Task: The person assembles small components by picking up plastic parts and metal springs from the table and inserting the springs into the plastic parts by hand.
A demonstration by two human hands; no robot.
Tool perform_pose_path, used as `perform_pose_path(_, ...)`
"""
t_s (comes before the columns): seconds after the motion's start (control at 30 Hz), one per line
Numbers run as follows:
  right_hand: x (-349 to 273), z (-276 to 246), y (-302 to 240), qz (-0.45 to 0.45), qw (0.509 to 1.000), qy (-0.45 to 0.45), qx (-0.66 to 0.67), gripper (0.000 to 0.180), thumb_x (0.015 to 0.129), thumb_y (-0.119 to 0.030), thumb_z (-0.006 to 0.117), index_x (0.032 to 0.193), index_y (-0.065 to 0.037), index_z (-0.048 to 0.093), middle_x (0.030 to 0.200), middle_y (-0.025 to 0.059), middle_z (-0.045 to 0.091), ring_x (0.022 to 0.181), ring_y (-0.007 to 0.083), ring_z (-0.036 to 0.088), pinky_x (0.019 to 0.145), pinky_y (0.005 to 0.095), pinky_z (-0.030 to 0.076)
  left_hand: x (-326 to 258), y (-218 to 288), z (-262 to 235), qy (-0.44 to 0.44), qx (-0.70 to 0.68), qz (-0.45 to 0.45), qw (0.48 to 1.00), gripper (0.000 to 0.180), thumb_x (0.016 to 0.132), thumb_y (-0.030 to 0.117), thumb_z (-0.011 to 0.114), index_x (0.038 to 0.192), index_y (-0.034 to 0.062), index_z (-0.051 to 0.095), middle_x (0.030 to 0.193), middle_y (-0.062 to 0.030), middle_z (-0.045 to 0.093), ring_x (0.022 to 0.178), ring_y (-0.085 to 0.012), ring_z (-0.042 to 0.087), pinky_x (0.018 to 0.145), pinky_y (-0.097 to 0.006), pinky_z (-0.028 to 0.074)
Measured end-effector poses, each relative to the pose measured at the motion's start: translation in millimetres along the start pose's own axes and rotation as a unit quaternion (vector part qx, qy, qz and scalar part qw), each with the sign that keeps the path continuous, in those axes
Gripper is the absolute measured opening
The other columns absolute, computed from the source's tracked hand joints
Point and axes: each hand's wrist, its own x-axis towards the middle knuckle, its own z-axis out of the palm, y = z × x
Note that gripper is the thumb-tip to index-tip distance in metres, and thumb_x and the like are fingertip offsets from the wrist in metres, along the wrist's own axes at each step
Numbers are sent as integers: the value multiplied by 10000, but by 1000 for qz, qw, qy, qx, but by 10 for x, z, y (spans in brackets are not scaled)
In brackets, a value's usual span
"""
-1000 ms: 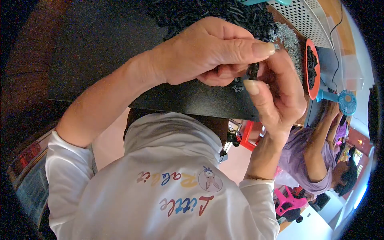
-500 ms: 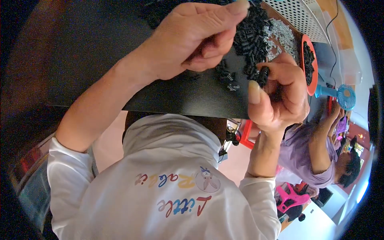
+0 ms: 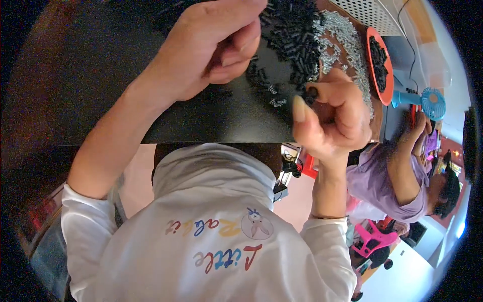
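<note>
Between thumb and forefinger, my right hand (image 3: 338, 113) pinches a small black cylindrical part (image 3: 312, 94), held just above the dark table (image 3: 216, 121). My left hand (image 3: 214, 48) is raised at the upper middle with its fingers curled and thumb against forefinger. Its fingertips meet the picture's top edge, so anything held there cannot be made out. Beyond the hands spreads a heap of small black cylindrical parts (image 3: 292, 43). Silvery metal pieces (image 3: 347, 38) lie to its right, and a few small coiled metal pieces (image 3: 275, 102) sit apart between my hands.
At the far right, an orange plate (image 3: 387, 98) holds more black parts. Behind it stands a white perforated basket (image 3: 370, 15). A blue handheld fan (image 3: 432, 103) is beside the plate. Another person in a purple shirt (image 3: 380, 176) works at the right, near a pink stool (image 3: 371, 237).
My left hand has moved left, farther from my right hand. The right hand keeps its pinch on the black cylindrical part, which has turned end-on. The whole view has shifted slightly.
</note>
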Motion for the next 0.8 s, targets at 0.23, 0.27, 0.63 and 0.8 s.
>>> perform_pose_path(0.23,21,-545,828,164,964,127,-169,212,842,-197,706,888,2,650,659,26,590,567,87,499,522,252,415,87,-30,-51,19,50,31,998,513,1003,439,350,625,95,396,503,-3,346,359,-89,281,328,-226,224)
perform_pose_path(0.27,51,-719,990,225,945,129,-199,249,858,-224,695,881,22,663,665,25,601,582,70,479,529,246,405,92,-24,-47,15,49,31,998,513,1003,439,350,625,95,396,503,-3,346,359,-89,281,328,-226,224)
perform_pose_path(0.63,39,-1146,1372,336,933,56,-120,354,921,-308,607,898,42,659,728,13,609,698,78,508,639,241,434,131,16,-63,70,93,100,988,477,1006,410,370,639,105,379,502,8,322,362,-90,262,343,-224,219)
perform_pose_path(0.8,360,-461,814,137,977,-160,-33,210,890,-140,606,1055,-12,621,944,125,630,854,225,618,757,319,484,640,-66,-416,-392,-141,321,851,498,1022,370,353,629,77,440,521,-21,393,390,-105,326,375,-237,282)
